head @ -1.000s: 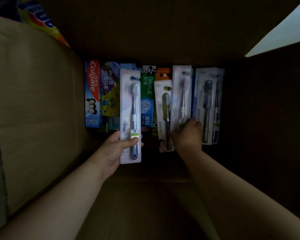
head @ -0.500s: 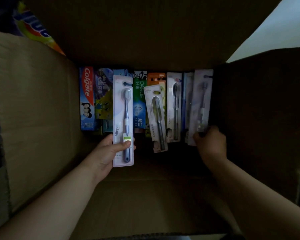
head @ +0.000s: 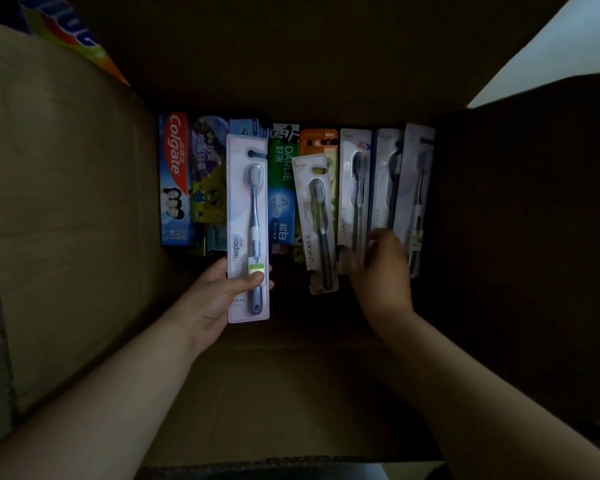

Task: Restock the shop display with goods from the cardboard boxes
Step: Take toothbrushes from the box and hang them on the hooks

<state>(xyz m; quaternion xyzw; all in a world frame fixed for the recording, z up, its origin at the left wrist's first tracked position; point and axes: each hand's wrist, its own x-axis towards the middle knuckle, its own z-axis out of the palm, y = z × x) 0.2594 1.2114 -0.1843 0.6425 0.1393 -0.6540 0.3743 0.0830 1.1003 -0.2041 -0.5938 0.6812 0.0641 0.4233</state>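
Head cam looked down into a deep cardboard box [head: 66,220], interior dim, right wall nearly black.

Left hand [head: 219,296] gripped a blister-packed toothbrush [head: 248,230] by its lower end: thumb across the front over the green label, fingers wrapped behind the card. Pack was upright, head end up, held clear in front of the goods at the far wall. Blue handle, pale card, partial lettering "liepou"-like, not fully readable.

Right hand [head: 381,271] was down among the toothbrush packs on the right side, fingers curled at the bottom edge of a pack [head: 385,188] in the row. Motion blur on the fingers; cannot tell whether it was actually pinching the pack or only touching it.

Stock along the far wall, left to right:
- Colgate toothpaste carton [head: 174,178], red and blue, standing on end
- purple/yellow cartoon-printed carton [head: 208,174] just beside it
- green Darlie carton [head: 283,188], partly behind the held pack
- orange pack [head: 317,140], mostly hidden
- LMK toothbrush pack [head: 317,223], tilted slightly, sitting lower than its neighbours
- another LMK-marked pack [head: 354,188] touching it on the right
- outermost pack [head: 416,188] against the dark right wall

A bright multicoloured package [head: 73,36] showed outside the box, top left.
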